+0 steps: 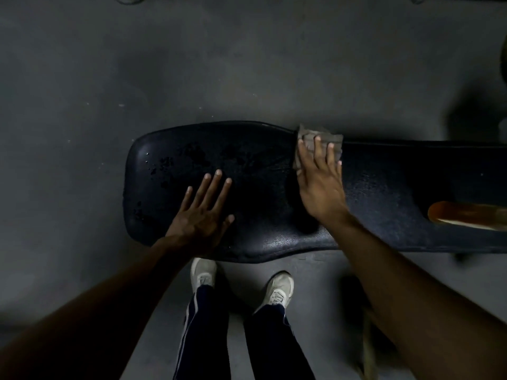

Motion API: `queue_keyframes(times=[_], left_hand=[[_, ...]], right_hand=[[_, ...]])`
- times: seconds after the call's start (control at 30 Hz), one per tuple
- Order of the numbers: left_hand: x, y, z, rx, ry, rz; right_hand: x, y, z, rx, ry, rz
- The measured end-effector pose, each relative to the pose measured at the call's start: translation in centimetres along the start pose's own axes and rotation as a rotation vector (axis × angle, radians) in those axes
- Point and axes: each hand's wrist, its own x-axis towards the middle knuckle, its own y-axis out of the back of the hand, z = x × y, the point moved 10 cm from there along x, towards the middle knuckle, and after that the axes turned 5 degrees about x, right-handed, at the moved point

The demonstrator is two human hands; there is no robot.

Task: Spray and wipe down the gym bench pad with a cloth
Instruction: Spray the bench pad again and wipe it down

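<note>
Both hands flat: left (201, 212), right (319, 179)

A single head-worn wide-angle camera looks steeply down from close above the bench (274, 187), which runs crosswise, with the floor (109, 78) beyond and the wearer's shoes (203, 272) below.

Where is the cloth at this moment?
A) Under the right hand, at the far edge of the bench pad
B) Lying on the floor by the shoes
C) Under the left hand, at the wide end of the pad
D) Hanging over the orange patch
A: the right hand presses the cloth flat with straight fingers at the far edge of the bench pad, while the left hand rests bare on the pad.
</note>
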Motion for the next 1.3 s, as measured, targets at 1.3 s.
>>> queue_keyframes(times=[1.3], left_hand=[[-1.5,3.7,-14.1,-0.176,0.107,0.145]], right_hand=[[-2.7,-6.5,-12.7,-0.057,-0.053,0.025]])
